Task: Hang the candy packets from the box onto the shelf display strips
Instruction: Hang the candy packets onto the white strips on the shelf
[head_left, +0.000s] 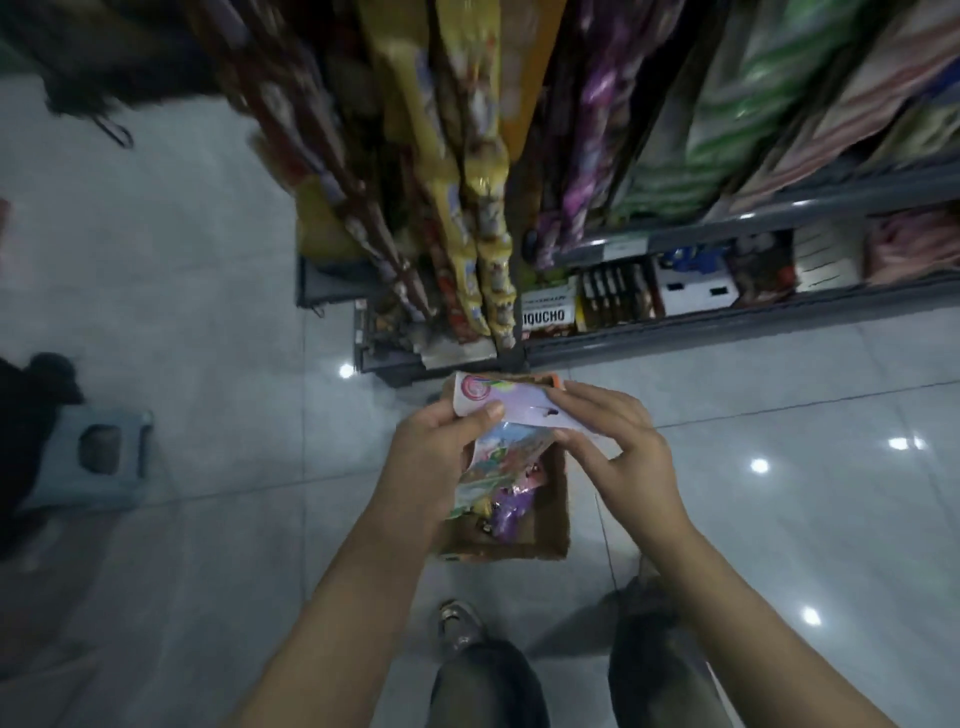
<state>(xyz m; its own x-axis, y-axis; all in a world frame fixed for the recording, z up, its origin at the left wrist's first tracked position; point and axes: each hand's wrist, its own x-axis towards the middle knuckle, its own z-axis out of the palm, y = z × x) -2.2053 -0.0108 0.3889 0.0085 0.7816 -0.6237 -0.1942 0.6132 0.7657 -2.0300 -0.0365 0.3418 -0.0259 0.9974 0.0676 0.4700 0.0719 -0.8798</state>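
Cardboard box (553, 512) on floor, holding colourful candy. Left hand (434, 457) and right hand (623, 447) pinching candy packet (511, 408) above it.

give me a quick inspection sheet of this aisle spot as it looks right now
surface: glossy grey tiled floor, with ceiling light reflections.
job's things: candy packet held up over an open cardboard box on the floor; more colourful packets inside it; display strips of hanging packets on the shelf end, blurred.
clutter: grey step stool on the floor at left; dark shape beside it, unclear.
grippers: left hand has its grip on the packet's lower left; right hand pinches its top right edge.
cables: nothing seen.
surroundings: shelf with boxed goods low and bagged goods above; the person's legs and one shoe below.
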